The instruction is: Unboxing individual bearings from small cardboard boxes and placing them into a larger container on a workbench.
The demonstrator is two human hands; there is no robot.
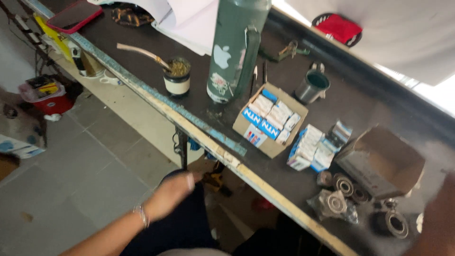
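Bearings [342, 184], bare metal rings, lie in a small cluster at the near right end of the desk [227, 159], some loose, one in a clear bag [332, 205], and a bigger one [395, 223] nearest the right edge; in the head view, the only one, neither hand touches them. Left hand [171, 192] hangs below the desk's near edge, above the dark lap, with a bracelet [141, 215] on the wrist; its fingers look loosely bent and grasp nothing. A blurred reddish shape at the far right corner may be the right hand, but whether its fingers are released or clenched I cannot tell. As a judgement, the work stands between steps, nothing in hand, and a reach would have to go up over the desk's edge and rightward to the bearings. Just beyond them an empty brown carton [384, 161] lies tipped on its side, touching the cluster. Left of that sits a loose stack of small white and blue boxes [313, 149], then an open carton [270, 121] packed with the same boxes. Farther back stand a tall green flask [234, 47], a grey mug [312, 86] and a small cup with a straw [176, 77]. A red phone [73, 15] and papers [185, 21] lie at the far left. Grey floor tiles [85, 170] show below.
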